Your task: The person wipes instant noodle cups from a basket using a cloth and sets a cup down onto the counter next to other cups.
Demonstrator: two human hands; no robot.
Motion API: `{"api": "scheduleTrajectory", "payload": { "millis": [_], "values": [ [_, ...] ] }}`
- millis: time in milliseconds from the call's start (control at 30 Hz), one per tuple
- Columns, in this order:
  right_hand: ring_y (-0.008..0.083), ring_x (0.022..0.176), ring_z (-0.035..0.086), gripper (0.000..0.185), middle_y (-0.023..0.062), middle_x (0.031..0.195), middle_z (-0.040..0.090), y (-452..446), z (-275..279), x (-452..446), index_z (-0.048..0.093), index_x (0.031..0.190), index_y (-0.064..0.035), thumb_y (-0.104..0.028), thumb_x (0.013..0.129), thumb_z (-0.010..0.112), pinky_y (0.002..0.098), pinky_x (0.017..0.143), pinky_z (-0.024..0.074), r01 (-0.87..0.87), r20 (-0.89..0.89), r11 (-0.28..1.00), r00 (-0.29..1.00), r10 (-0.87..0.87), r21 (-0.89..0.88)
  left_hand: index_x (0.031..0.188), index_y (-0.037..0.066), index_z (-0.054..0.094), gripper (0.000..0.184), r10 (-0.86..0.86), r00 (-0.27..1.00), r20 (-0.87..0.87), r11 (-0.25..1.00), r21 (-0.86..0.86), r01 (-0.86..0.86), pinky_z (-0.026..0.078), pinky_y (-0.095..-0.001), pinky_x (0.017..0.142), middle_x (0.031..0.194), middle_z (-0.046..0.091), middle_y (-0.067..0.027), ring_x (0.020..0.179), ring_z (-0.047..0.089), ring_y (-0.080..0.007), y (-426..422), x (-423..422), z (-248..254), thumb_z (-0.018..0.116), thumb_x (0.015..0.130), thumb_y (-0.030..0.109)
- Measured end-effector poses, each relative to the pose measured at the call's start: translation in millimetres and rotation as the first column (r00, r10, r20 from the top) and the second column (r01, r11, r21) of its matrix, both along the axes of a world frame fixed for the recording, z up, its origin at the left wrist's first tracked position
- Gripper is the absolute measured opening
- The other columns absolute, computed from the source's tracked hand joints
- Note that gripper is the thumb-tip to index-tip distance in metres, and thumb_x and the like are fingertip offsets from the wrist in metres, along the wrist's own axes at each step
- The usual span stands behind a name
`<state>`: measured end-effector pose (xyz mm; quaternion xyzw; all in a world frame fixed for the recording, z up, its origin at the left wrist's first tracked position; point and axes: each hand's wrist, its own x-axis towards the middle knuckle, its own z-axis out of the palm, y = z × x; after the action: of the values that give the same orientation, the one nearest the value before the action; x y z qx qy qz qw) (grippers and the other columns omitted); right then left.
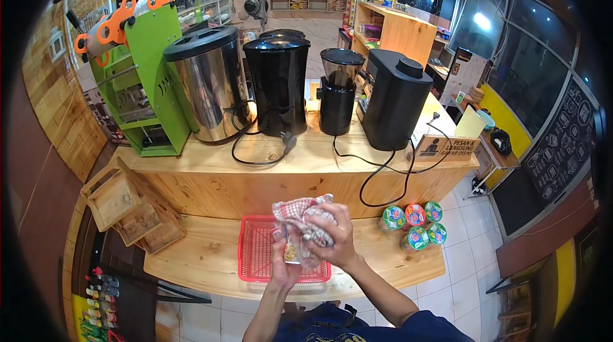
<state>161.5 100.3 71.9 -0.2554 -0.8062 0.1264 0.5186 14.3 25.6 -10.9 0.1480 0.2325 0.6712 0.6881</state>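
Observation:
In my right hand [337, 238] is a bunched red-and-white checkered cloth [295, 213], with the fingers wrapped round it. My left hand [284, 269] grips a small white item with a yellowish print [292, 251]; its kind is hard to make out, since the cloth and fingers cover much of it. Cloth and item are pressed close together. Both hands are over a red plastic basket [245, 254] on the lower wooden counter [211, 256]. My right hand and the cloth hide the basket's right part.
Several lidded cups [417, 238] stand at the counter's right. Wooden crates [112, 195] lean at left. On the upper shelf are a green machine [150, 74], a steel bin [207, 87], a black container [278, 80], a coffee grinder [338, 96] and a black appliance [397, 99], with loose cables [373, 192].

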Motion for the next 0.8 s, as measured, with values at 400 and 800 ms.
{"api": "scheduleTrajectory", "payload": {
  "millis": [400,800],
  "values": [
    [0.0352,0.112,0.057,0.057,0.0109,0.126,0.062,-5.0,5.1,4.7,0.074,0.117,-0.0182,-0.025,0.063,0.087,0.0483,0.094,0.05,-0.081,0.043,0.995,0.996,0.078,0.065,0.149,0.01,0.046,0.064,-0.047,0.976,-0.215,0.991,0.115,0.073,0.052,-0.0452,0.107,0.129,0.064,-0.0089,0.124,0.062,-0.0272,-8.8,-30.2,2.9,0.055,0.097,0.047],
    [0.034,0.114,0.057,0.057,0.0084,0.129,0.062,-30.0,-23.9,-4.1,0.073,0.12,-0.0211,-0.036,0.066,0.087,0.0482,0.096,0.0485,-0.178,0.173,0.98,0.972,0.16,0.09,0.148,0.009,0.048,0.069,-0.163,0.987,0.007,0.987,0.007,0.163,0.052,-0.047,0.107,0.144,0.058,-0.0129,0.129,0.06,-0.0281,-0.3,-34.8,-31.4,0.036,0.104,0.06]
  ]
}}
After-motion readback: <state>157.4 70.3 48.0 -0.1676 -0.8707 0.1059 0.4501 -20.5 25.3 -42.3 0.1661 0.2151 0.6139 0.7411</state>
